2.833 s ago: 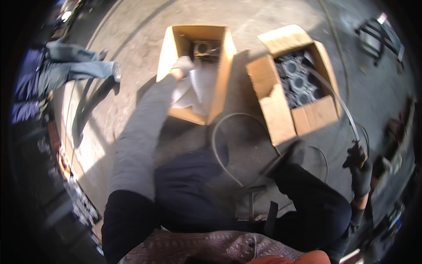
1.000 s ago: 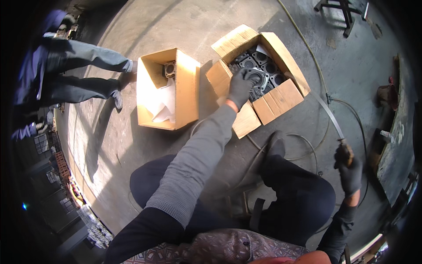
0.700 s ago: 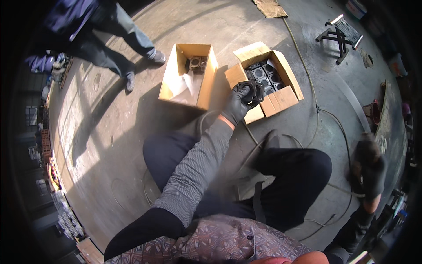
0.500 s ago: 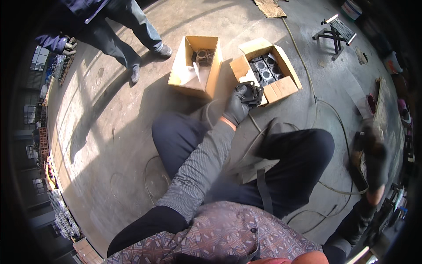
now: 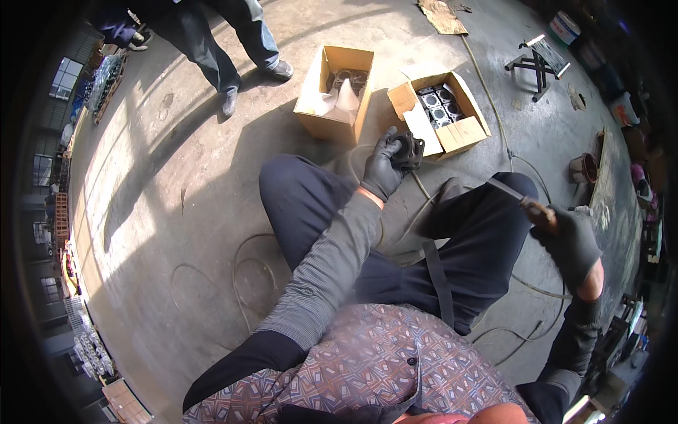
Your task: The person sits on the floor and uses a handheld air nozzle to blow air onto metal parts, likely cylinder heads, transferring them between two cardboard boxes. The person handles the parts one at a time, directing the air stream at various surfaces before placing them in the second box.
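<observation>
My gloved left hand (image 5: 383, 169) grips a dark metal flange part (image 5: 407, 152) with a round bore, held up in front of my knees. In my gloved right hand (image 5: 573, 244) is a file (image 5: 507, 191) with a brownish handle; its long thin blade points left, over my right knee, and stands apart from the flange part. Beyond the left hand, an open cardboard box (image 5: 461, 138) holds several similar metal parts (image 5: 439, 106) packed in rows. Left of it, a taller cardboard box (image 5: 327, 127) contains more metal parts and white paper.
Another person's legs (image 5: 212, 56) stand at the upper left. A hose (image 5: 487, 92) runs across the concrete floor and coils beside me. A folding stool (image 5: 540, 65) stands at the upper right, a bucket (image 5: 583, 169) at the right, and flattened cardboard (image 5: 443, 15) lies at the top.
My right hand has swung up and inward from the far right, bringing the file over my right knee. The left hand still holds the flange part, turned a little.
</observation>
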Tool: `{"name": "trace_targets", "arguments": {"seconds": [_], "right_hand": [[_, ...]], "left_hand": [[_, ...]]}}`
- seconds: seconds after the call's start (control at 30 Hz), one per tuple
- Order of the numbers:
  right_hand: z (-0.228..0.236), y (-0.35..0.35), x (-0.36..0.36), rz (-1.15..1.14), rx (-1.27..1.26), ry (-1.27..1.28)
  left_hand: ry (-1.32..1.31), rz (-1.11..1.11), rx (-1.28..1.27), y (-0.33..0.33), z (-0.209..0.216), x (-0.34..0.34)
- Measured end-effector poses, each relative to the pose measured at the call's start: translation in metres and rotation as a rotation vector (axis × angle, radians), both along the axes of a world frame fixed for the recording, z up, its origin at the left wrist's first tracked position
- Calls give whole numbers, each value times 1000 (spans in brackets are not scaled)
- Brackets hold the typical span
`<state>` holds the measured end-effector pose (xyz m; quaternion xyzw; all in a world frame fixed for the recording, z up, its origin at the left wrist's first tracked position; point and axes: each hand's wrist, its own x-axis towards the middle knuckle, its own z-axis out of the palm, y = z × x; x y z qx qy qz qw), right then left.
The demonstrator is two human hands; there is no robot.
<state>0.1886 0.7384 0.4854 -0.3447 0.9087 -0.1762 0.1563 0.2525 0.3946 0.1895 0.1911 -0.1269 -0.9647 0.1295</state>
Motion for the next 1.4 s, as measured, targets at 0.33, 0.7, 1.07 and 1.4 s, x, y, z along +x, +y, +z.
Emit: {"name": "trace_targets", "arguments": {"seconds": [0.33,0.7,1.07,1.4], "right_hand": [[18,-33,-16,-115,-106,57],[6,-31,-51,-3,264,-266],[-158,-3,-187,-505,-481,-501],[-296,-60,-222,-534,-278,-751]], "left_hand": [[-48,76,49,-21,-24,-7],[53,-52,71,-30,-3,-1],[-437,-42,-1311,-279,26,-127],[-1187,-163,-2075,-389,-185,-234]]}}
